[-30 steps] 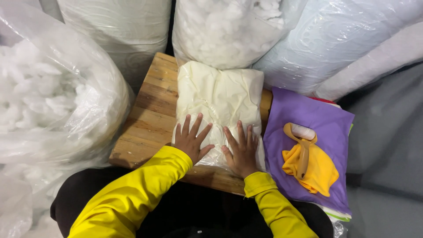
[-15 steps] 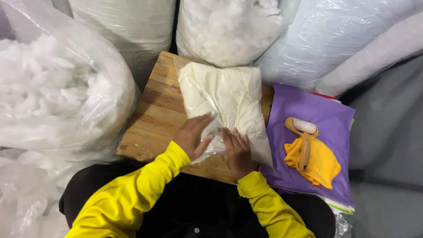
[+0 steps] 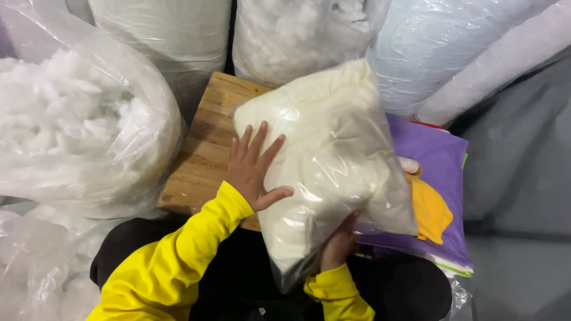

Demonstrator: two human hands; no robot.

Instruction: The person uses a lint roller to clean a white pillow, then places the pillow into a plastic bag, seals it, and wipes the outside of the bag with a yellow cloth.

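Clearly, the largest things are the clear sacks of white fluff [image 3: 77,137], banked around the scene from nine o'clock through twelve to two o'clock. At the centre lies the wooden board [image 3: 205,148], and above it the cream pillow sealed in clear plastic [image 3: 327,160] is held tilted, its near edge raised off the board and its far corner pointing to twelve o'clock. A purple cloth [image 3: 440,172] with a yellow piece [image 3: 429,211] on it lies at three o'clock, partly covered by the pillow.

For the lift to go well, the slippery film would best be borne from beneath while being steadied from the side, so the bag does not slide.

The left hand [image 3: 254,169] is laid flat against the pillow's nine o'clock edge, fingers spread wide. The right hand [image 3: 338,244] is tucked under the six o'clock corner, fingers curled around the plastic, mostly hidden behind it.
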